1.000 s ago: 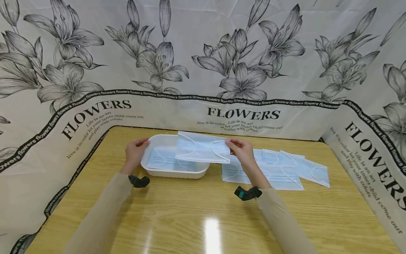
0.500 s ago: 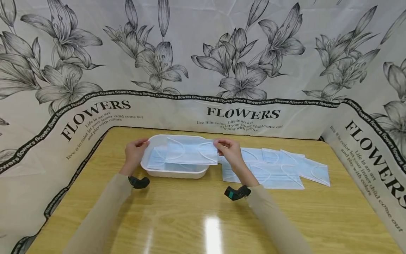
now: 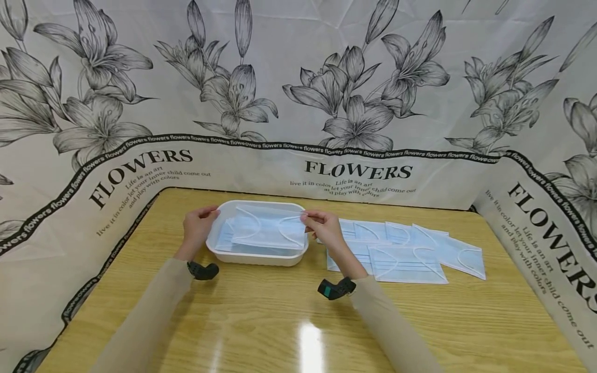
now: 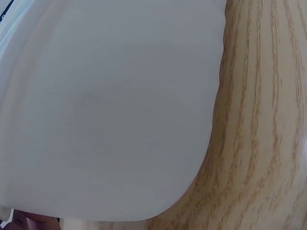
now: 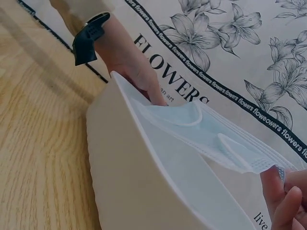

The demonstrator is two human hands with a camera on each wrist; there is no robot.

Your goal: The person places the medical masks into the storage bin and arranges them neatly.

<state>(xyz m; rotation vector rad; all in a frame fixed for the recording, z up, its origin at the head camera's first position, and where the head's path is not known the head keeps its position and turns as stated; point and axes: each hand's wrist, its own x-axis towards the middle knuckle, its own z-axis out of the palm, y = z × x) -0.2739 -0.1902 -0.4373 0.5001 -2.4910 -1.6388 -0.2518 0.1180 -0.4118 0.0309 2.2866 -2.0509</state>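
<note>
Fingers (image 3: 309,217) of right hand (image 3: 323,228) pinched blue face mask (image 3: 268,230) above white tray (image 3: 255,256); left hand (image 3: 198,226) gripped tray's left rim beside spare masks (image 3: 410,251).

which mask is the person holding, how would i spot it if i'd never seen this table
Start at the white tray on the left half of the wooden table. The mask hangs just over the tray's opening, its right end pinched by the right hand. Unlike the masks fanned flat on the table, it is lifted and gripped.
</note>
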